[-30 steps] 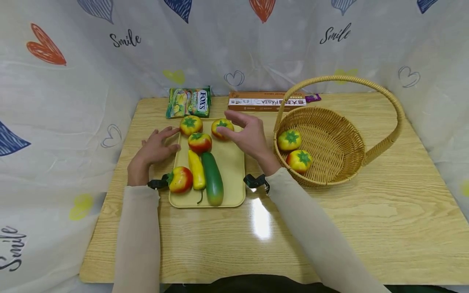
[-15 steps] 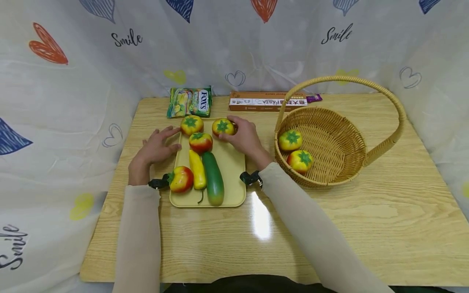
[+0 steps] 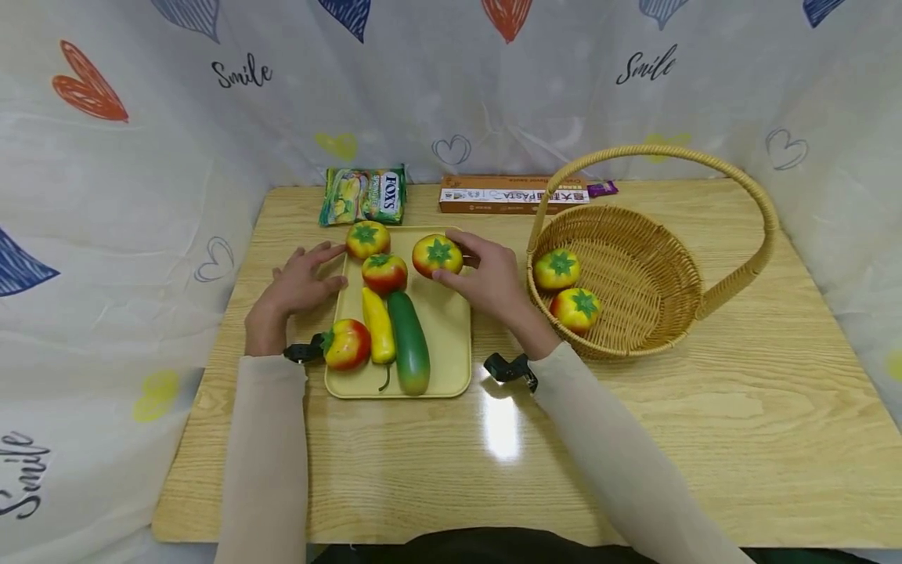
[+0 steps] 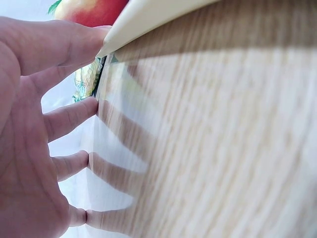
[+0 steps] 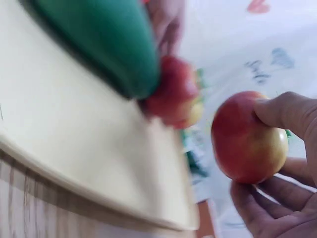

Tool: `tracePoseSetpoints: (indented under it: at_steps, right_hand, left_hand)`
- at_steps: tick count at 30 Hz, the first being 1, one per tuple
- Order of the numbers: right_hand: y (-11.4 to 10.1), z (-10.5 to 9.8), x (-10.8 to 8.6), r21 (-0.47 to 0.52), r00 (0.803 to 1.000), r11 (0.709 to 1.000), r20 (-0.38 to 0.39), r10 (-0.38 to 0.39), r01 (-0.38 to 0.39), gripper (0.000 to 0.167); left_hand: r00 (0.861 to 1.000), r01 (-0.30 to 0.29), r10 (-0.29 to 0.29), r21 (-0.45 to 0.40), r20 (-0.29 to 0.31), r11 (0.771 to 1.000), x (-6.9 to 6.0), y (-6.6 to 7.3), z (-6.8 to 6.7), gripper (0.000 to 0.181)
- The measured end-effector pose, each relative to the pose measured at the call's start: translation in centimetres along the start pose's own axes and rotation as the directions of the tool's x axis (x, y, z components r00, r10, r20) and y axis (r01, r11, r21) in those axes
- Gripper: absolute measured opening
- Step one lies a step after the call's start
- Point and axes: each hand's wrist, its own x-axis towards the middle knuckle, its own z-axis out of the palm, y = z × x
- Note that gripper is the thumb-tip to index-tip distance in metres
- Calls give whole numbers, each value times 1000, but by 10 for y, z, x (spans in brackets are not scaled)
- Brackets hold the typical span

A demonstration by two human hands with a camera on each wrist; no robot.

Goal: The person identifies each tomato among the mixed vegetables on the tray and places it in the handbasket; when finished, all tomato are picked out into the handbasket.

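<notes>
My right hand (image 3: 493, 274) holds a red-and-yellow tomato (image 3: 435, 256) with a green leafy top between thumb and fingers. In the right wrist view this tomato (image 5: 247, 139) hangs clear of the tray's surface. My left hand (image 3: 299, 286) lies at the left side of the cream tray (image 3: 447, 337). Its thumb touches the tray rim in the left wrist view, and its spread fingertips rest on the table. On the tray are a far-left tomato (image 3: 367, 239), a middle tomato (image 3: 384, 274), a tomato on its side (image 3: 348, 345), a yellow pepper (image 3: 379, 325) and a green cucumber-like vegetable (image 3: 410, 345).
To the right stands a wicker basket (image 3: 687, 313) with a tall arched handle; two tomatoes (image 3: 575, 310) lie inside at its left. Behind the tray are a green FOX'S packet (image 3: 364, 196), a long pasta box (image 3: 493, 196) and a small purple packet (image 3: 602, 189).
My right hand closed round the far-right tomato, then lifted it off the tray and shifted slightly right and nearer. The left hand stays at the tray's edge.
</notes>
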Motion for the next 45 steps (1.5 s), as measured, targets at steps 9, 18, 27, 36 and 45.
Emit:
tracePoseSetpoints:
  at_steps: [9, 18, 27, 36, 45]
  right_hand:
    - [-25, -68, -59, 40, 992, 997, 111, -64, 60, 63]
    - [-9, -147, -115, -55, 994, 996, 80, -72, 76, 59]
    - [15, -208, -152, -280, 999, 960, 13, 34, -29, 59]
    - [30, -211, -151, -469, 982, 882, 137, 130, -51, 55]
    - [31, -190, -137, -427, 970, 903, 195, 143, -47, 56]
  left_hand:
    - [1000, 0, 0, 4, -1, 1000, 1, -2, 1, 71]
    - [1000, -8, 8, 8, -5, 1000, 1, -3, 0, 70]
    - [1000, -13, 13, 1, -1, 1000, 1, -2, 0, 70]
    - [1000, 1, -1, -17, 4, 1000, -2, 2, -2, 70]
    - [1000, -6, 6, -23, 5, 1000, -2, 1, -2, 71]
